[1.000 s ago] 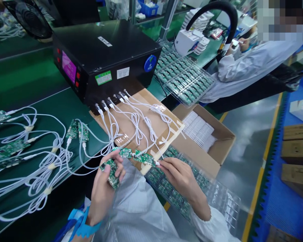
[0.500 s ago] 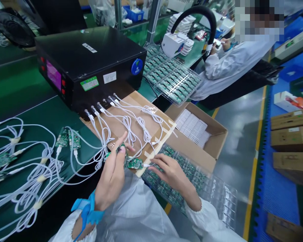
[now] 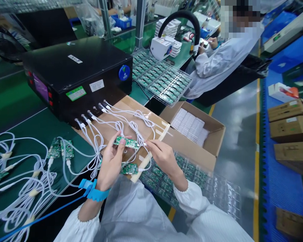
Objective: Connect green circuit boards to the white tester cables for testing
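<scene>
My left hand (image 3: 112, 163) grips a green circuit board (image 3: 127, 142) between thumb and fingers, above the cardboard sheet (image 3: 111, 125). At the board's right end, my right hand (image 3: 164, 156) pinches a white cable plug (image 3: 143, 144). Whether the plug is seated in the board is too small to tell. Just below, a second circuit board (image 3: 130, 168) lies near the taped edge with a white plug at its right end. Several white cables (image 3: 119, 126) run from a black test box (image 3: 78, 74) across the cardboard.
Bundled white cables (image 3: 22, 195) and more boards (image 3: 67, 150) lie on the green table at left. Trays of boards (image 3: 164, 77) stand behind. An open carton (image 3: 214, 139) holds white pieces at right; another board tray (image 3: 192, 181) sits below. A co-worker's sleeve (image 3: 209, 64) is farther back.
My right hand has moved from the lower board's plug up to the board in my left hand. That board is now raised and level in my left hand. The view has shifted slightly.
</scene>
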Motion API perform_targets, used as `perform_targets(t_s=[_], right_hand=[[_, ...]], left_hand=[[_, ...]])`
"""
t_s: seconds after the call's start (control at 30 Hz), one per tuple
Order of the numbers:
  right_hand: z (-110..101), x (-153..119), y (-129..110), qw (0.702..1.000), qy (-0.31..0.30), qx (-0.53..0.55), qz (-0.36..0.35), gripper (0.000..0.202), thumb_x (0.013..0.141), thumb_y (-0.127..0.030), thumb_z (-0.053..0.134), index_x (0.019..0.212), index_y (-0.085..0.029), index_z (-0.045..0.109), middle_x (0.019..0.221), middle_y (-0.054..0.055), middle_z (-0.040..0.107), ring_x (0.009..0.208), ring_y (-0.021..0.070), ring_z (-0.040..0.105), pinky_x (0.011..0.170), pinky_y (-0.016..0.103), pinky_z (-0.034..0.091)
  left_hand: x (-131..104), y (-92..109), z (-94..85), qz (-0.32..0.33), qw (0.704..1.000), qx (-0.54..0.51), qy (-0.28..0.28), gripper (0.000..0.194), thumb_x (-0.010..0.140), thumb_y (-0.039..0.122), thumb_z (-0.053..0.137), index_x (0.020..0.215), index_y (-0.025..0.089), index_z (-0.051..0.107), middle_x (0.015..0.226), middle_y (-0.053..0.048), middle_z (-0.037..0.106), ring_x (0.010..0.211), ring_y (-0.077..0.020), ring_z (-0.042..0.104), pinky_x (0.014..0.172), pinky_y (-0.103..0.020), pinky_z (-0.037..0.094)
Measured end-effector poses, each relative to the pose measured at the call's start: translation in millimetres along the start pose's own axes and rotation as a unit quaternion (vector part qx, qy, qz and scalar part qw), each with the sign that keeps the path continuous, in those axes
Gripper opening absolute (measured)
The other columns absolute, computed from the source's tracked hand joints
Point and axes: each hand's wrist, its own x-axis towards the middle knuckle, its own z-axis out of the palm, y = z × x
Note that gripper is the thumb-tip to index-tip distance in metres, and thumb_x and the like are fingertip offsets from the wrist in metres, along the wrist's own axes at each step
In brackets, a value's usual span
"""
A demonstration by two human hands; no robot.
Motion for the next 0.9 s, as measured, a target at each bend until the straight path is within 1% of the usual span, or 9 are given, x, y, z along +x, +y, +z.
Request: perform_targets(t_s=[0.13, 0.23, 0.4, 0.53, 0.6, 0.73, 0.9], right_hand=[[-4.0, 6.5, -2.2, 1.0, -0.004, -0.008, -0.024, 0.024, 0.106, -0.013, 0.053, 0.118, -0.017, 0.073, 0.101, 0.011, 0.078, 0.089, 0.0195, 0.073, 0.077, 0.031, 0.058], [-2.6, 6.5, -2.2, 1.0, -0.011, -0.004, -0.017, 0.026, 0.106, -0.013, 0.052, 0.119, -0.018, 0.073, 0.101, 0.011, 0.077, 0.088, 0.0192, 0.072, 0.076, 0.031, 0.057], [-1.2, 7.1, -2.9, 1.0, -0.012, -0.003, -0.011, 0.025, 0.107, -0.014, 0.051, 0.119, -0.018, 0.073, 0.1, 0.01, 0.077, 0.087, 0.0186, 0.072, 0.075, 0.03, 0.056], [-0.9, 7.8, -3.7, 1.0, -0.012, -0.014, -0.003, 0.023, 0.107, -0.016, 0.053, 0.119, -0.018, 0.074, 0.099, 0.01, 0.076, 0.084, 0.0184, 0.071, 0.072, 0.03, 0.055], [-0.9, 7.5, -3.9, 1.0, -0.012, -0.013, -0.005, 0.024, 0.106, -0.013, 0.054, 0.12, -0.017, 0.073, 0.099, 0.011, 0.076, 0.084, 0.019, 0.07, 0.072, 0.03, 0.054], [-1.6, 7.2, -4.1, 1.0, -0.013, -0.015, -0.018, 0.025, 0.105, -0.012, 0.054, 0.121, -0.017, 0.072, 0.098, 0.01, 0.076, 0.085, 0.0196, 0.07, 0.074, 0.031, 0.055], [1.0, 7.7, -5.8, 1.0, -0.01, -0.004, -0.023, 0.026, 0.105, -0.011, 0.053, 0.124, -0.016, 0.071, 0.099, 0.011, 0.076, 0.087, 0.0209, 0.07, 0.076, 0.033, 0.055]], left_hand=[[1.5, 0.3, 2.1, 0.005, 1.0, -0.007, 0.008, 0.071, 0.092, 0.061, 0.072, 0.148, 0.022, 0.052, 0.131, -0.013, 0.073, 0.11, -0.024, 0.072, 0.092, -0.035, 0.059], [2.1, 1.1, 3.9, 0.006, 1.0, -0.003, 0.014, 0.071, 0.091, 0.061, 0.074, 0.147, 0.022, 0.054, 0.129, -0.013, 0.074, 0.112, -0.0245, 0.072, 0.094, -0.035, 0.058], [1.9, 0.6, 4.1, 0.01, 1.0, 0.001, 0.013, 0.07, 0.09, 0.06, 0.074, 0.147, 0.023, 0.054, 0.13, -0.013, 0.073, 0.108, -0.0239, 0.073, 0.096, -0.036, 0.058], [1.7, -0.4, 4.1, 0.02, 1.0, 0.02, 0.011, 0.068, 0.091, 0.058, 0.074, 0.145, 0.021, 0.055, 0.13, -0.013, 0.073, 0.109, -0.0231, 0.073, 0.102, -0.037, 0.056], [1.7, -0.9, 4.9, 0.035, 0.999, 0.027, 0.009, 0.064, 0.091, 0.055, 0.076, 0.14, 0.02, 0.057, 0.129, -0.013, 0.074, 0.111, -0.0231, 0.073, 0.103, -0.036, 0.056], [1.2, -0.8, 7.2, 0.06, 0.998, 0.015, 0.008, 0.054, 0.087, 0.05, 0.08, 0.127, 0.019, 0.061, 0.123, -0.012, 0.075, 0.113, -0.0246, 0.073, 0.099, -0.035, 0.058], [-0.7, 1.0, 9.3, 0.06, 0.998, 0.012, 0.004, 0.05, 0.086, 0.05, 0.081, 0.121, 0.02, 0.062, 0.123, -0.012, 0.075, 0.109, -0.0255, 0.073, 0.096, -0.037, 0.06]])
